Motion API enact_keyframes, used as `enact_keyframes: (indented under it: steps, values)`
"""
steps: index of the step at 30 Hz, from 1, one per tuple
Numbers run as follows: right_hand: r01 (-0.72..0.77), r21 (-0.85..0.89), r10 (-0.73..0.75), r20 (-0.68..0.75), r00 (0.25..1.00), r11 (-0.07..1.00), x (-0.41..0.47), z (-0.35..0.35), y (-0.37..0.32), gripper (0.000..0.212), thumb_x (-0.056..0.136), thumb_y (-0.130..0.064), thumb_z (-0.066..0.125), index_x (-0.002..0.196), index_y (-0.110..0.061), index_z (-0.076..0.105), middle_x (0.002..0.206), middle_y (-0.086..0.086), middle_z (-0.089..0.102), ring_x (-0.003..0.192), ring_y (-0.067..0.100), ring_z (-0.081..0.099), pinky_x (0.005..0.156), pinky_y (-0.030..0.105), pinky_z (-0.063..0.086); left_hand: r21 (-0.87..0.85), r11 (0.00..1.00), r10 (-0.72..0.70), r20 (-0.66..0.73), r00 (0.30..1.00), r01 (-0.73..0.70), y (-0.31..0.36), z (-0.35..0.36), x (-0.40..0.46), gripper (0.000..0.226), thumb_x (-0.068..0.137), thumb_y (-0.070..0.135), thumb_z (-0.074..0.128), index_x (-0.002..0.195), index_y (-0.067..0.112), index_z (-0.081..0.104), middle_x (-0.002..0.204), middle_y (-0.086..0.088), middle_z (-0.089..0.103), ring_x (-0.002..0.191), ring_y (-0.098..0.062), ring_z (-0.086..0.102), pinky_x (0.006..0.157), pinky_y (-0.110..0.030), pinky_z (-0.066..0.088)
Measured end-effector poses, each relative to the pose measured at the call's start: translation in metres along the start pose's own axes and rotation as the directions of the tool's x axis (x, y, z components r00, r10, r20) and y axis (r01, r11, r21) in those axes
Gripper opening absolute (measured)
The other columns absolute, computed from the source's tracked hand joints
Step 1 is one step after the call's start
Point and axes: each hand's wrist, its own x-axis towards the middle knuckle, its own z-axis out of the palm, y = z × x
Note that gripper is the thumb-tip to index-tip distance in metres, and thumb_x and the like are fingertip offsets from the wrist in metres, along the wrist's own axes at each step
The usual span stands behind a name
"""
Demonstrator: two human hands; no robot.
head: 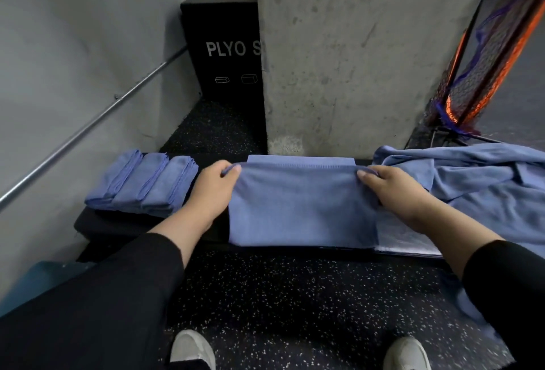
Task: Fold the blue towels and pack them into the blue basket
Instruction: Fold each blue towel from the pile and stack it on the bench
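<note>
While bent forward, left hand (211, 185), right hand (389, 189) pinching towel (300, 204) corners

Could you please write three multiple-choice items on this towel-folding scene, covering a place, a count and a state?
1. Where does the row of folded towels lie?
A. beside the left hand
B. beside the right hand
C. on the floor

2. How many folded towels are in that row?
A. one
B. three
C. five

3. What are both hands doing?
A. hanging idle
B. pressing flat on the bench
C. gripping the top corners of the blue towel

Answers: 1 A, the row sits at the bench's left end; 2 B, three bundles lie side by side; 3 C, fingers curl round each upper corner.
</note>
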Motion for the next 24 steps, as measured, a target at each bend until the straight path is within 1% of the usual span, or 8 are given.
enact_keyframes:
  steps: [3, 5, 8, 11, 15, 20, 22, 24]
  values:
    - [-0.025, -0.075, 0.018, -0.101, 0.995, 0.997, 0.024, 0.015, 0.0, 0.039, 0.102, -0.034, 0.047, 0.089, -0.001, 0.062, 0.078, 0.017, 0.066, 0.074, 0.031, 0.058, 0.071, 0.042, 0.048, 0.046, 0.999, 0.017, -0.016, 1.0, -0.016, 0.006, 0.023, 0.015, 0.028, 0.105, 0.027, 0.043, 0.091, 0.006, 0.056, 0.073, -0.002, 0.051, 0.066, -0.014, 0.042, 0.059, -0.034, 0.031]
    - [-0.031, -0.137, 0.016, -0.107, 0.994, 0.99, 0.033, 0.026, 0.002, 0.042, 0.104, -0.032, 0.045, 0.09, 0.005, 0.059, 0.081, 0.023, 0.065, 0.073, 0.031, 0.056, 0.066, 0.039, 0.043, 0.093, 0.995, 0.019, 0.033, 0.999, -0.022, 0.0, 0.037, 0.024, 0.025, 0.106, 0.026, 0.042, 0.095, 0.009, 0.057, 0.077, -0.006, 0.056, 0.067, -0.017, 0.046, 0.058, -0.033, 0.034]
    - [-0.019, -0.301, 0.008, -0.039, 0.999, 0.953, 0.043, 0.041, 0.01, 0.042, 0.105, -0.031, 0.042, 0.081, 0.002, 0.053, 0.073, 0.018, 0.06, 0.074, 0.034, 0.054, 0.063, 0.041, 0.035, 0.266, 0.962, 0.026, 0.121, 0.992, -0.058, -0.016, 0.049, 0.032, 0.025, 0.106, 0.027, 0.042, 0.093, 0.01, 0.055, 0.075, -0.006, 0.056, 0.067, -0.022, 0.05, 0.057, -0.033, 0.035]
    - [0.005, -0.447, -0.002, 0.008, 1.0, 0.895, 0.045, 0.045, 0.01, 0.035, 0.106, -0.026, 0.038, 0.077, -0.008, 0.045, 0.067, 0.003, 0.048, 0.073, 0.031, 0.047, 0.062, 0.038, 0.027, 0.424, 0.895, 0.07, 0.168, 0.983, -0.136, -0.02, 0.053, 0.035, 0.028, 0.106, 0.026, 0.041, 0.091, 0.008, 0.055, 0.074, -0.003, 0.054, 0.074, -0.027, 0.054, 0.063, -0.037, 0.037]
    - [0.005, -0.545, 0.024, 0.048, 0.999, 0.838, 0.041, 0.045, 0.006, 0.012, 0.104, -0.013, 0.04, 0.093, -0.009, 0.044, 0.097, 0.014, 0.058, 0.081, 0.032, 0.051, 0.068, 0.041, 0.04, 0.517, 0.838, 0.075, 0.21, 0.975, -0.176, -0.016, 0.05, 0.038, 0.03, 0.107, 0.028, 0.036, 0.08, 0.016, 0.041, 0.073, -0.001, 0.05, 0.075, -0.029, 0.052, 0.063, -0.037, 0.033]
    - [0.075, -0.639, 0.026, 0.148, 0.989, 0.765, 0.025, 0.042, 0.004, 0.029, 0.108, -0.024, 0.031, 0.082, -0.013, 0.039, 0.107, 0.017, 0.063, 0.081, 0.032, 0.051, 0.066, 0.034, 0.029, 0.565, 0.789, 0.027, 0.359, 0.933, -0.24, -0.016, 0.038, 0.022, 0.035, 0.107, 0.029, 0.035, 0.073, 0.022, 0.033, 0.076, -0.003, 0.05, 0.077, -0.028, 0.052, 0.063, -0.036, 0.033]
    - [0.102, -0.658, 0.057, 0.216, 0.975, 0.746, 0.014, 0.04, -0.002, 0.027, 0.108, -0.023, 0.03, 0.092, -0.011, 0.048, 0.115, 0.015, 0.061, 0.096, 0.034, 0.057, 0.07, 0.033, 0.032, 0.538, 0.8, 0.022, 0.417, 0.908, -0.267, -0.015, 0.028, 0.011, 0.034, 0.106, 0.028, 0.038, 0.073, 0.019, 0.035, 0.076, -0.005, 0.053, 0.073, -0.025, 0.049, 0.062, -0.037, 0.034]
    - [0.129, -0.662, 0.092, 0.288, 0.953, 0.738, 0.002, 0.036, -0.007, 0.032, 0.109, -0.025, 0.03, 0.102, -0.007, 0.055, 0.116, 0.013, 0.061, 0.096, 0.03, 0.056, 0.074, 0.032, 0.035, 0.525, 0.797, 0.024, 0.466, 0.884, -0.299, -0.015, 0.017, 0.0, 0.033, 0.105, 0.029, 0.04, 0.074, 0.018, 0.038, 0.077, -0.004, 0.055, 0.072, -0.024, 0.051, 0.065, -0.038, 0.037]
